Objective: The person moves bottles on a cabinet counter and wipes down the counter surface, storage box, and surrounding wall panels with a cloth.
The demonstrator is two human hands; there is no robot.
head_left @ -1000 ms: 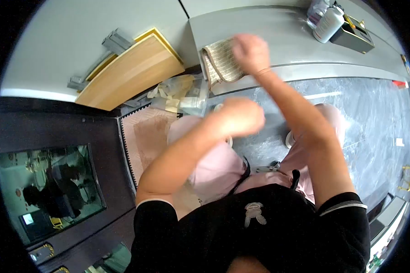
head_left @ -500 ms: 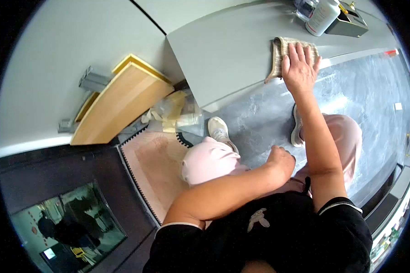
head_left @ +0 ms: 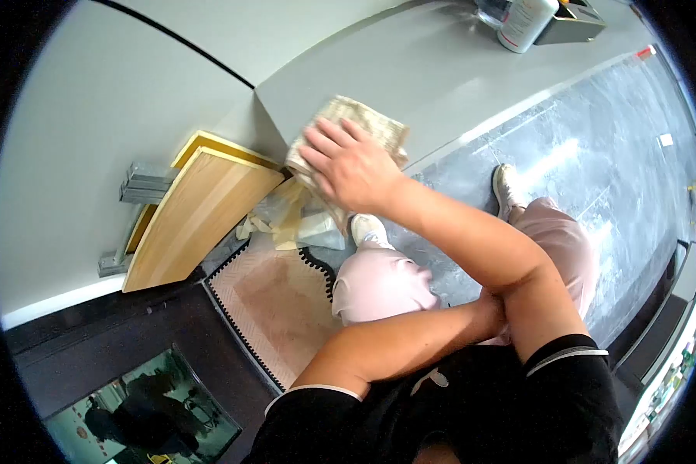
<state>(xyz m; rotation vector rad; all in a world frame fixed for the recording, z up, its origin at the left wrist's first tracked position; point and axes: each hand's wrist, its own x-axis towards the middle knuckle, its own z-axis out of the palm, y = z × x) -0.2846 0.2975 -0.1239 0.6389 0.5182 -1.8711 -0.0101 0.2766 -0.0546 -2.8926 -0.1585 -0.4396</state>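
My right hand (head_left: 356, 166) lies flat on a beige woven cloth (head_left: 371, 117), its fingers stretched out and slightly apart. Beneath them is the left end of a grey surface (head_left: 425, 77), and part of the cloth hangs past its front edge. My thumb is hard to make out. Across my lap, my left hand (head_left: 493, 315) is tucked behind the right forearm near the elbow; its fingers are hidden.
A white bottle (head_left: 527, 25) and a dark organizer box (head_left: 572, 25) stand at the far right of the surface. Wooden boards (head_left: 197, 216) lean at the left. Plastic wrapping (head_left: 317, 230) and a pink mat (head_left: 274, 301) lie on the floor near my shoes.
My right hand and the cloth have moved left along the grey surface to its left end. My left hand, earlier visible as a loosely closed fist, is now mostly covered by my right arm.
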